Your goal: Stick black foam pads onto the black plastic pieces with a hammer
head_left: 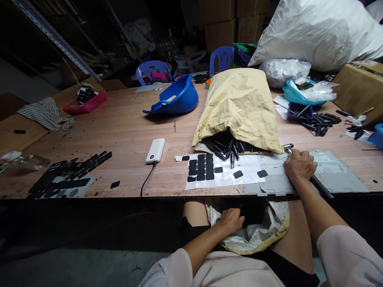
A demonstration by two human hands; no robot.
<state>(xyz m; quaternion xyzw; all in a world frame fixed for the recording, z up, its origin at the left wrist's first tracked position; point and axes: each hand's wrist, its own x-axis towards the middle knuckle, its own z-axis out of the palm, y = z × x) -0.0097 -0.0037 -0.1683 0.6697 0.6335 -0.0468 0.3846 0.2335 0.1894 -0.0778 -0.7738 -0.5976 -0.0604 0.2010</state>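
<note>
My right hand (300, 165) is wrapped round a hammer (322, 187) lying over a grey taped sheet (338, 173) at the table's front edge. My left hand (232, 220) is closed over the open mouth of a sack (254, 239) between my legs; what its fingers hold, if anything, is hidden. A yellow paper sack (239, 103) lies on the table, with black pen-like parts (229, 148) spilling from its opening. In front of it, a white sheet (230, 181) bears rows of black rounded squares (201, 167) and a few loose ones.
A white power bank (156, 150) with a cable lies left of the sheet. Behind it a blue basin (179, 95) is tilted. Black parts (324, 119) and a teal basin (295, 93) are at right. Black strips (72, 183) and a red tray (86, 104) are at left.
</note>
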